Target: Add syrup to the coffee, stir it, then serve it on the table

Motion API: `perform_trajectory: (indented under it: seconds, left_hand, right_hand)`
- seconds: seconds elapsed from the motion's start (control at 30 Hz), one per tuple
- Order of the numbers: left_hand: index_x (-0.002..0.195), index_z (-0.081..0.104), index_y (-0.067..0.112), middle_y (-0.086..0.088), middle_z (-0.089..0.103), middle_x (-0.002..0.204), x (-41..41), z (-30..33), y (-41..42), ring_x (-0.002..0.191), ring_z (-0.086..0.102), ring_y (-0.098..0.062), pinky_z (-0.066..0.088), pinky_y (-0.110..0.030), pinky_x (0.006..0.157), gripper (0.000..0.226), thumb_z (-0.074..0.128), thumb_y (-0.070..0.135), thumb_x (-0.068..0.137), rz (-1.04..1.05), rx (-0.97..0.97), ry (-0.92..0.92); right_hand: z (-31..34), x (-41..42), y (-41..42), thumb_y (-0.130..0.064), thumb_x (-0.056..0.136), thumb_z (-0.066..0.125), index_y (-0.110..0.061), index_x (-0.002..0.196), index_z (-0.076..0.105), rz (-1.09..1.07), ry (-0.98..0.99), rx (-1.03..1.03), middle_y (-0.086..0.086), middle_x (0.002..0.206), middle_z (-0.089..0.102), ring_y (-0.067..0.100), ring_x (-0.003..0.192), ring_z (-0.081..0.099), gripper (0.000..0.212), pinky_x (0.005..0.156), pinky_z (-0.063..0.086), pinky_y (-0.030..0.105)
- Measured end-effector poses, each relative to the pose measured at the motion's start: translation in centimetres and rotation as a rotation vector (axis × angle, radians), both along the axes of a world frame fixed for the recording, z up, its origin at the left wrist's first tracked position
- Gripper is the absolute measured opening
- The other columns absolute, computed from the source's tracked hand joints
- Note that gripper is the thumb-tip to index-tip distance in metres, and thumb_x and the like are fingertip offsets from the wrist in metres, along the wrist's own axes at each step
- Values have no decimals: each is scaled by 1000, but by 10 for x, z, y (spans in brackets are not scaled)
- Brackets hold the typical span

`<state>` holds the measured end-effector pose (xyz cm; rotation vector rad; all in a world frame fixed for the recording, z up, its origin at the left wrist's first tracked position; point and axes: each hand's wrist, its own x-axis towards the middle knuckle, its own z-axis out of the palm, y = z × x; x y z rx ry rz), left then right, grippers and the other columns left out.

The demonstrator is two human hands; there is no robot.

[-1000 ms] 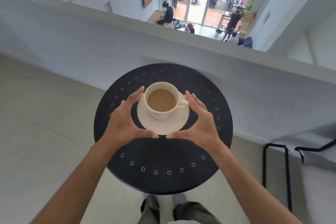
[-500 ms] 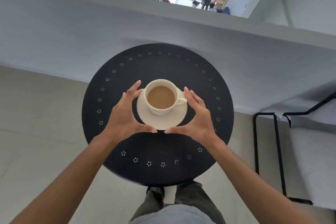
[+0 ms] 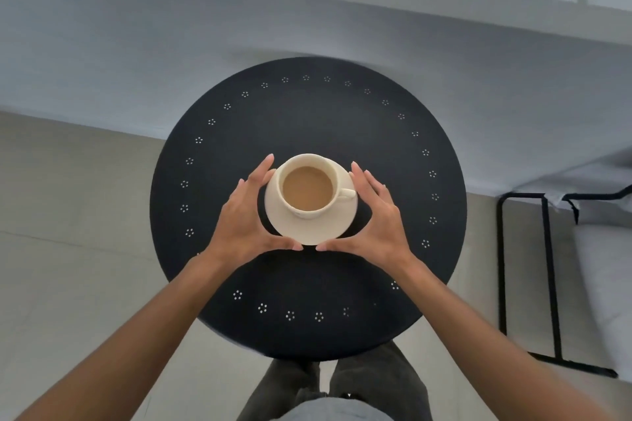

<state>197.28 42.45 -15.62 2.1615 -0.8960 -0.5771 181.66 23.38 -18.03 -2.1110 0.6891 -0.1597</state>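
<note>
Coffee cup [image 3: 307, 189] on saucer [image 3: 318, 229] — hands [image 3: 244, 220] cupping its edges, mid-table [image 3: 307, 113].

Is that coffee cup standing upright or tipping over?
Upright. The cup sits level on its saucer, the coffee surface flat and well inside the rim, nothing spilled on the black table.

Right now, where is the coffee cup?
The coffee cup sits on its saucer near the middle of the round black table, between both hands.
</note>
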Motion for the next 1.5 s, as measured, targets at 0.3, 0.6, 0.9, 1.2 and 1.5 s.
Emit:
perform_trajectory:
  seconds: [0.3, 0.6, 0.9, 1.2, 1.5]
  left_hand:
    - [153, 8, 46, 40, 40, 132, 14, -41, -23, 136, 31, 6, 23, -54, 119, 146, 99, 40, 40, -11, 51, 78]
    - [157, 10, 36, 30, 42, 139, 28, -85, -48, 129, 25, 18, 24, -51, 119, 146, 99, 39, 41, -11, 88, 93]
    - [157, 3, 38, 21, 35, 154, 40, -110, -57, 146, 28, -12, 27, -41, 117, 148, 98, 41, 43, -1, 112, 60]
    - [158, 3, 35, 21, 27, 158, 48, -109, -60, 148, 24, -12, 27, -31, 111, 146, 98, 38, 48, 2, 149, 26]
    - [158, -7, 20, 8, -3, 167, 28, -110, -39, 153, -7, -11, 12, -28, 118, 143, 89, 56, 58, 32, 278, -27]
  right_hand:
    - [-47, 11, -21, -61, 39, 96, -41, 159, 16, -17, 25, 64, -7, 157, 42, 14, 154, 18, 145, 122, 27, 52]
    - [-87, 25, -37, -60, 39, 96, -43, 158, 13, -39, 86, 79, -4, 160, 36, 18, 156, 9, 147, 127, 14, 46]
    - [-97, 42, -44, -52, 45, 98, -31, 160, 13, -8, 87, 3, -3, 163, 29, 14, 156, -2, 144, 124, -2, 37]
    - [-97, 54, -44, -57, 49, 95, -27, 161, 1, 40, 136, -38, -4, 164, 27, 13, 155, 0, 149, 126, -9, 48]
    - [-94, 36, -29, -67, 70, 77, -18, 160, -3, 49, 167, -178, -4, 169, 11, 20, 157, 6, 131, 126, -7, 50]
